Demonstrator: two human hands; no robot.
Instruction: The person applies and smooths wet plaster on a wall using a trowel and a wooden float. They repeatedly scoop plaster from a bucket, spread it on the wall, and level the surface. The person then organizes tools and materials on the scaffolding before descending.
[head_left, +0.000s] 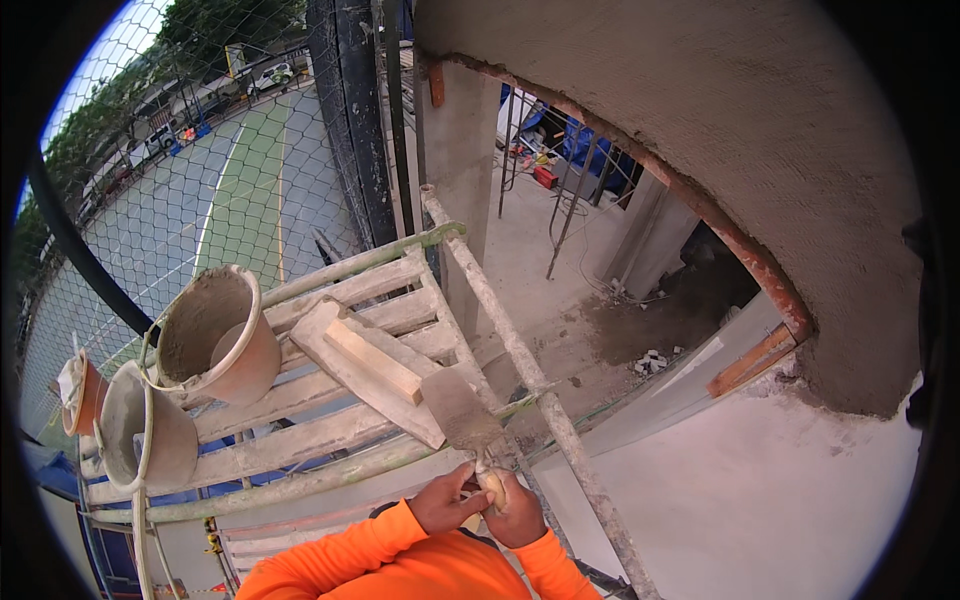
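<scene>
Metal trowel (462,410) seems stiff, light; your left hand (444,500) and right hand (517,512) properly grasp its handle (493,484).

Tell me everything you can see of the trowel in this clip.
The trowel has a broad, flat, grey blade, metal by its look and smeared with what looks like mortar. A short metal shank joins it to a pale, wooden-looking handle, partly hidden by fingers. The blade points away from the person, over the scaffold's edge. The right hand's grip closes around the handle; the left hand's grip is curled against it, how firmly is unclear.
</scene>
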